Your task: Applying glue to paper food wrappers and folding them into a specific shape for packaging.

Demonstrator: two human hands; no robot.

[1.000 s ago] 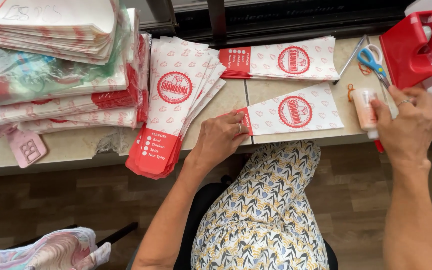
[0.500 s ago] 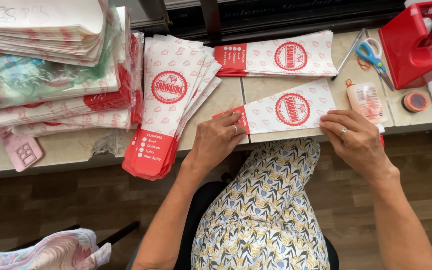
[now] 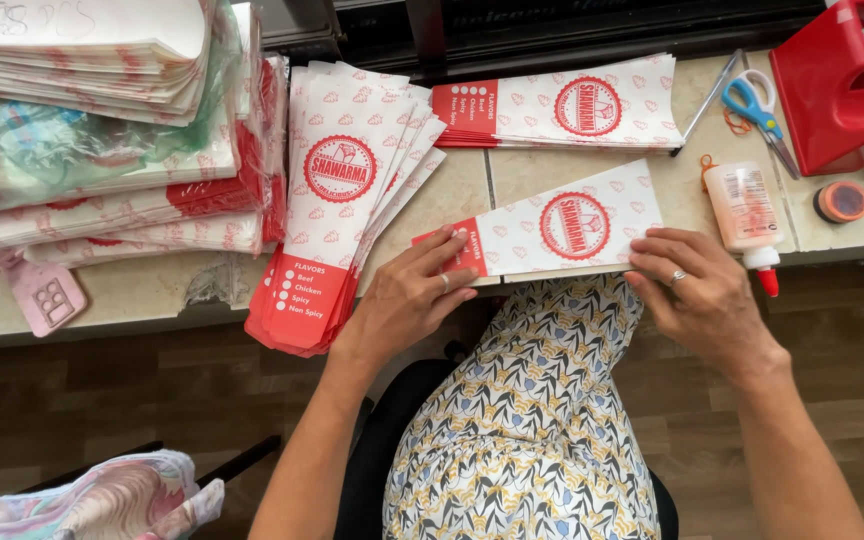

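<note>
Hands (image 3: 552,290) cover paper sleeve's (image 3: 562,225) near corners.

The surface (image 3: 532,180) is pale beige stone with a seam running front to back near its middle. At the left lie tall piles of bags (image 3: 102,130), partly under clear plastic, with a pink tag (image 3: 47,297) before them at the front edge. A fanned stack (image 3: 347,190) of white-and-red bags hangs over the front edge. A second stack (image 3: 562,105) lies crosswise at the back. One bag (image 3: 562,225) lies at the front edge. To the right lie scissors (image 3: 757,105), a glue bottle (image 3: 744,215), a tape roll (image 3: 840,200) and a red dispenser (image 3: 837,80).
</note>
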